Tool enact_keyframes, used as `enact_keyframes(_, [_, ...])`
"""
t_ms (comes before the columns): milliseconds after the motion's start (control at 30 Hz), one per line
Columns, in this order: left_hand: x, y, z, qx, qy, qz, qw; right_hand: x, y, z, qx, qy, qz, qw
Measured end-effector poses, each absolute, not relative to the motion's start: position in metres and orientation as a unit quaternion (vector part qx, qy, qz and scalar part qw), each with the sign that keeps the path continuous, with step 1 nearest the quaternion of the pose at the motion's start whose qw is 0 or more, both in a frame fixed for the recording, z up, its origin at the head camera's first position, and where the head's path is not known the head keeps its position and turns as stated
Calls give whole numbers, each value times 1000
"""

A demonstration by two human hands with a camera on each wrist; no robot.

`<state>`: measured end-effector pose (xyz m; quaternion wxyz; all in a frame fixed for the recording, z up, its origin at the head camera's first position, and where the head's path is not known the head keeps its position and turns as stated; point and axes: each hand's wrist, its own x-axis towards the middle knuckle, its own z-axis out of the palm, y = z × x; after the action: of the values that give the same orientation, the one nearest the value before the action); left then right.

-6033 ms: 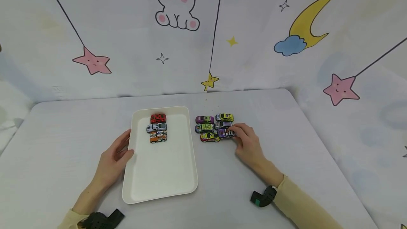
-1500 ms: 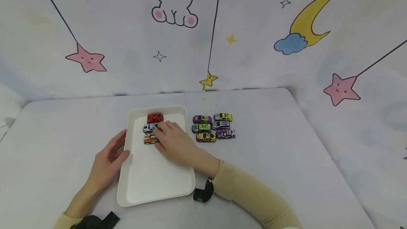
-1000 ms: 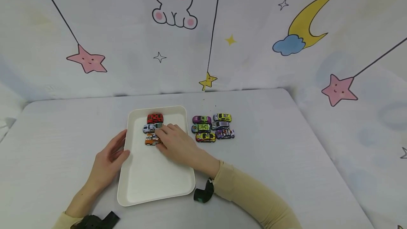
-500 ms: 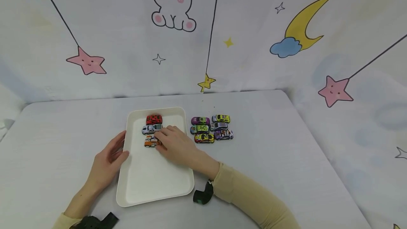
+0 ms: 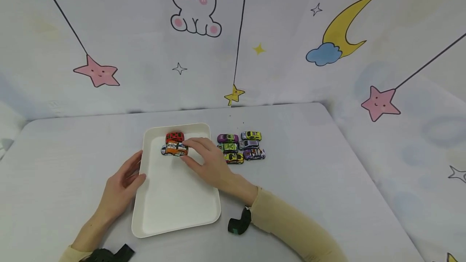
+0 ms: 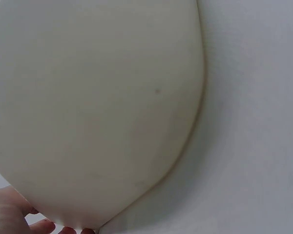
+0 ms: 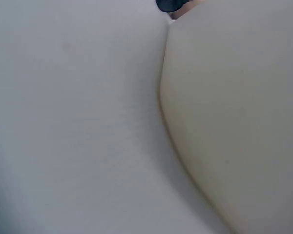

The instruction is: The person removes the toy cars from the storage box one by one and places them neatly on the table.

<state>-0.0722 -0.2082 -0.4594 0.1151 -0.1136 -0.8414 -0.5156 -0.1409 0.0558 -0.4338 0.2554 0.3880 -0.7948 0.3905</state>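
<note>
My right hand (image 5: 214, 169) pinches an orange and white toy car (image 5: 174, 148) between thumb and fingers, in the upper part of the white tray (image 5: 174, 209). In the head view this car overlaps the white toy car (image 5: 163, 150), of which only the left end shows. Just beyond them sits a red toy car (image 5: 174, 136) with dark spots. At the tray's left side my left hand (image 5: 120, 189) holds the rim, thumb and fingers against it. The left wrist view shows fingertips (image 6: 44, 226) at the tray's edge; the right wrist view shows mainly tray and table.
To the right of the tray, several toy cars stand in two columns on the white table (image 5: 309, 197), among them a purple one (image 5: 227, 138), a yellow one (image 5: 251, 135) and a dark purple one (image 5: 254, 154). A printed cloth wall rises behind the table.
The right hand has gone from the dark purple car to the tray's cars. It has now raised the orange car from its spot to over the white one. The left hand stays at the rim.
</note>
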Motion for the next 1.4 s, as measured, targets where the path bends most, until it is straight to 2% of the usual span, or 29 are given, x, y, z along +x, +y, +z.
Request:
enact_keyframes(267, [-72, -209, -459, -116, -841, -514, 120, -141, 92, -445, 390, -758, 402, 333])
enact_keyframes(800, [-75, -207, -461, -120, -835, -524, 117, -153, 164, -457, 351, -760, 381, 393])
enact_keyframes(1233, [-74, -209, -461, -115, -837, -523, 110, -171, 230, -462, 259, -804, 353, 402])
enact_keyframes(1400, [-74, -208, -460, -107, -846, -511, 108, -175, 240, -462, 197, -835, 376, 350])
